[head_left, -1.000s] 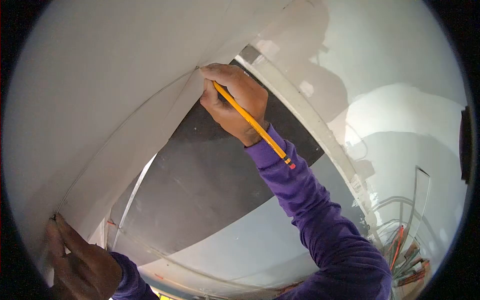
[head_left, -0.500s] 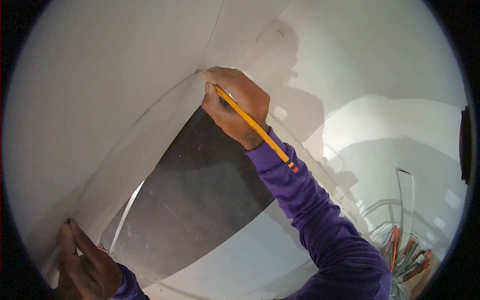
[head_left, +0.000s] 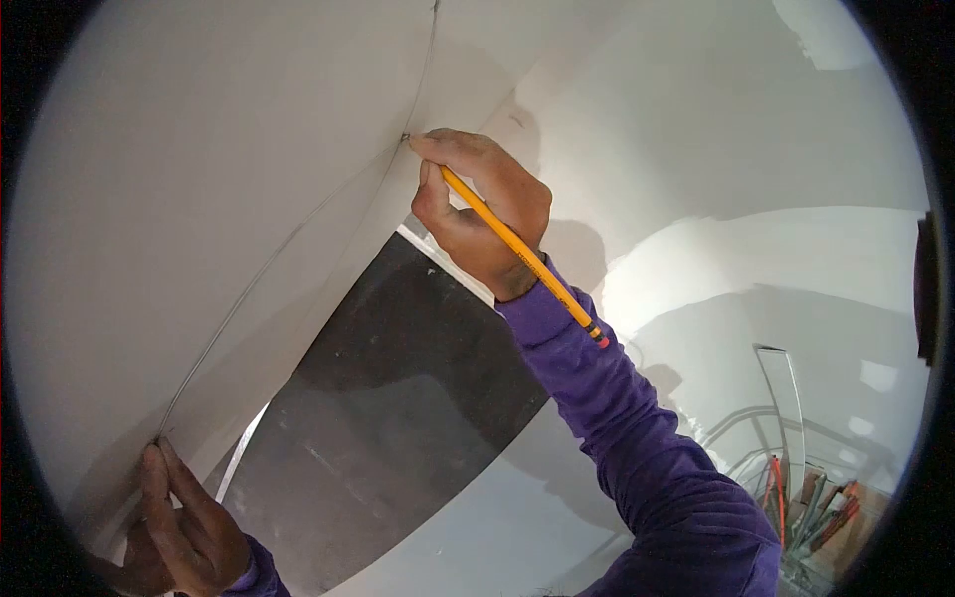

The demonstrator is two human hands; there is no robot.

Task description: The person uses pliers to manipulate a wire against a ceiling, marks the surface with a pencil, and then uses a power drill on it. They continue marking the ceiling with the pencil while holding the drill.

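Near the top centre, my right hand [head_left: 487,199] grips a yellow pencil [head_left: 522,249], its pink eraser end pointing down along the purple sleeve. Its index fingertip is at a small dark spot on the pale wall panel [head_left: 199,149]. At the lower left, my left hand [head_left: 189,522] pinches the lower end of a thin wire or string [head_left: 242,296] against the same panel. That line curves up from there to my right fingertips. The pencil's point is hidden by my right hand.
Below the panel's edge lies a dark rectangular surface [head_left: 398,398] with a pale strip at its lower left. A bundle of red and grey rods or cables [head_left: 816,512] stands at the lower right, beside a thin bent metal frame [head_left: 786,398]. Shadows fall on the curved white wall [head_left: 736,129].
The view has shifted slightly. Both hands appear a little further right in it, still holding the same things. More of the dark surface's upper edge shows beneath my right hand.
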